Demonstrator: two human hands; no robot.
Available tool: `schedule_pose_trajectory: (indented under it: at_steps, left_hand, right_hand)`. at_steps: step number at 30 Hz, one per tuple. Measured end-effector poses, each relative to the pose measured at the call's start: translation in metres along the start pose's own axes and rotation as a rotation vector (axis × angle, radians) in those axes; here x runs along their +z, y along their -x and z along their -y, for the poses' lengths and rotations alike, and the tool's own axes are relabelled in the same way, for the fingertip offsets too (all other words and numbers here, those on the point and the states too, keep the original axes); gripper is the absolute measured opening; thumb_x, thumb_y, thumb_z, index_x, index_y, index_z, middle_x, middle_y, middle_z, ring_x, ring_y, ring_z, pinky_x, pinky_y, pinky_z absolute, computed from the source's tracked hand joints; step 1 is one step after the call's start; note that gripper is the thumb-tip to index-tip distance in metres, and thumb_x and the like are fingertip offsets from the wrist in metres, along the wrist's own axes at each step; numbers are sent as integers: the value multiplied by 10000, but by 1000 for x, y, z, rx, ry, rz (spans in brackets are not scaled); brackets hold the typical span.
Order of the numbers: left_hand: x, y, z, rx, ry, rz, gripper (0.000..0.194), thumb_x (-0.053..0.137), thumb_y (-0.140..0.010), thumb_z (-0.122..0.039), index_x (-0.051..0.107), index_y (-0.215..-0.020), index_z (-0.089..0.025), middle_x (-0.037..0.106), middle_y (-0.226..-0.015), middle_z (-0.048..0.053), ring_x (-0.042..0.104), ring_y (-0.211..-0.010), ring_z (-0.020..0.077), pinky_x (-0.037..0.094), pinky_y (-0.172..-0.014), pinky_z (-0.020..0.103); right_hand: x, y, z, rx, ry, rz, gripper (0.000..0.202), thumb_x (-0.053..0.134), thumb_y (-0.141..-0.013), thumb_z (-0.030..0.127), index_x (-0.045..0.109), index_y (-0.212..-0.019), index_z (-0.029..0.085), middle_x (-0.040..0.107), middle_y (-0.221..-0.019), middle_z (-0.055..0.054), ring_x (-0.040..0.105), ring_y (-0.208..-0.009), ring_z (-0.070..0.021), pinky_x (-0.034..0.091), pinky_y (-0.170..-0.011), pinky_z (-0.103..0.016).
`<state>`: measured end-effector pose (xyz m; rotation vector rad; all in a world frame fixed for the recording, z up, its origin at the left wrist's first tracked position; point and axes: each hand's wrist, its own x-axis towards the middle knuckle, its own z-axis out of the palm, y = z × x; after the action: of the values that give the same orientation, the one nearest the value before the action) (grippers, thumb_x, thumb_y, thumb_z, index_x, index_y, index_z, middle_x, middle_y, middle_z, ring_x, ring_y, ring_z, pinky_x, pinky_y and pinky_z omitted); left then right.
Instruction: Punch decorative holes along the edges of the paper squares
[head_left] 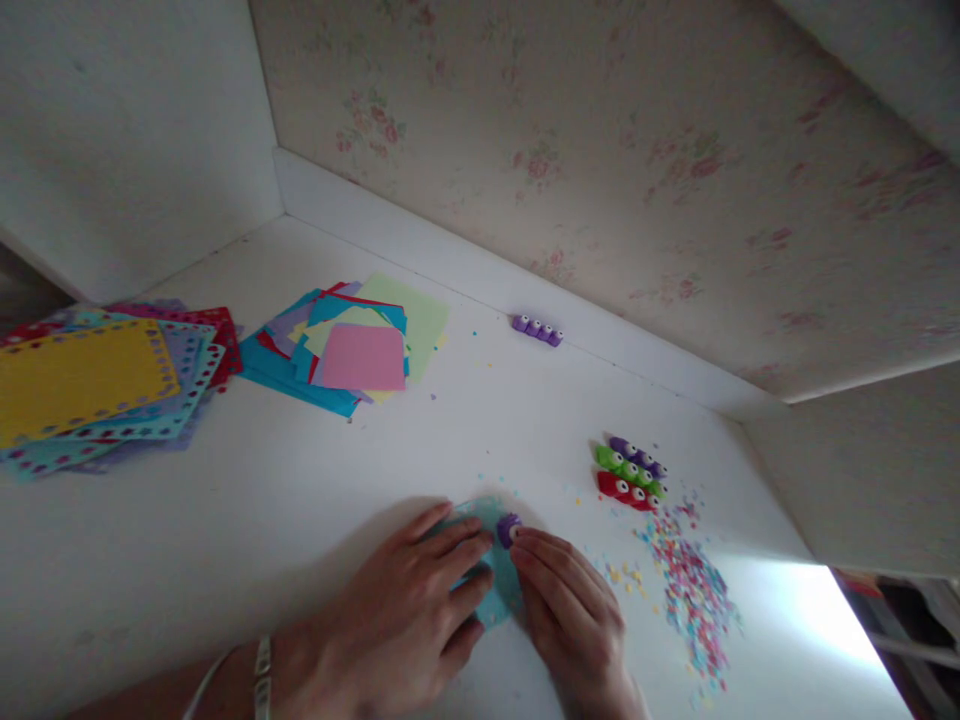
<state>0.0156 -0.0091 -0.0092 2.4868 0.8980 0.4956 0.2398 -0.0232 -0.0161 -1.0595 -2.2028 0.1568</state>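
My left hand (409, 615) lies flat on a light blue sheet of paper (501, 590) on the white table, fingers spread over it. My right hand (574, 610) has its fingertips on a small purple paper punch (508, 528) that sits at the far edge of the sheet. Most of the sheet is hidden under the two hands.
Red, green and purple punches (630, 473) lie in rows to the right, a purple row (537, 329) by the wall. A heap of confetti (690, 590) spreads at right. Plain coloured squares (352, 345) and punched sheets (90, 385) are stacked at left.
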Motion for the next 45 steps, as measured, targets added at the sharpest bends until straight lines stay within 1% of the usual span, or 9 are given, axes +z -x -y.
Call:
schedule_pose_trajectory:
  at_steps: [10, 13, 16, 19, 23, 29, 35, 40, 45]
  left_hand:
    - [-2, 0, 0, 7, 30, -47, 301, 519, -952, -366, 643, -1181, -216, 616, -1350, 73, 544, -1272, 256, 308, -1157, 483]
    - [-2, 0, 0, 10, 23, -31, 309, 511, -955, -380, 640, -1182, -215, 620, -1342, 73, 535, -1281, 253, 304, -1161, 476]
    - [-3, 0, 0, 10, 14, -16, 303, 504, -958, -385, 643, -1167, -216, 627, -1329, 71, 537, -1278, 250, 312, -1156, 468]
    - [-1, 0, 0, 0, 23, -30, 291, 524, -945, -378, 647, -1156, -220, 631, -1322, 73, 553, -1257, 258, 322, -1147, 475]
    - [2, 0, 0, 1, 29, -43, 287, 545, -934, -368, 642, -1161, -221, 627, -1324, 68, 539, -1268, 263, 306, -1155, 480]
    - [4, 2, 1, 7, 31, -71, 290, 542, -935, -372, 650, -1147, -206, 626, -1318, 79, 528, -1280, 266, 296, -1157, 481]
    - [8, 3, 0, -12, 50, -113, 277, 579, -915, -375, 661, -1124, -211, 635, -1306, 72, 527, -1275, 265, 275, -1166, 489]
    - [9, 2, -1, -23, 52, -93, 252, 562, -932, -390, 657, -1085, -213, 634, -1279, 66, 523, -1267, 257, 253, -1172, 480]
    - [8, 0, -2, -22, 54, -69, 239, 550, -937, -402, 661, -1044, -219, 635, -1243, 63, 531, -1237, 266, 261, -1164, 501]
  right_hand:
    - [-2, -5, 5, -18, 2, 6, 392, 592, -832, -34, 660, -1157, 175, 742, -1020, -96, 692, -1032, -231, 630, -813, -369]
    - [-2, -5, 4, -45, -2, 17, 422, 612, -808, -34, 654, -1176, 168, 741, -1020, -95, 691, -1039, -243, 622, -842, -391]
    - [-3, -2, 2, -64, 24, 65, 469, 600, -814, -2, 616, -1254, 159, 726, -1101, -116, 682, -1060, -258, 614, -864, -413]
    - [-5, 1, 1, -62, 76, 85, 488, 545, -852, 34, 576, -1323, 160, 698, -1176, -138, 684, -1056, -260, 617, -843, -391]
    - [-1, 1, -2, 0, 131, 34, 479, 495, -867, -2, 593, -1302, 174, 711, -1089, -126, 704, -960, -222, 616, -785, -322]
    - [5, -4, -2, 3, 132, -16, 420, 539, -859, 1, 636, -1220, 191, 711, -1000, -103, 699, -872, -201, 610, -719, -300]
    - [6, -9, 0, -3, 141, 7, 346, 511, -865, 35, 647, -1152, 172, 695, -928, -102, 677, -810, -202, 597, -689, -309]
    - [10, -14, -1, -34, 182, 35, 301, 476, -872, 54, 631, -1102, 170, 668, -851, -94, 627, -729, -194, 560, -632, -296]
    - [10, -18, 2, -68, 222, 83, 272, 443, -882, 84, 606, -1087, 156, 650, -814, -92, 598, -712, -198, 534, -629, -300]
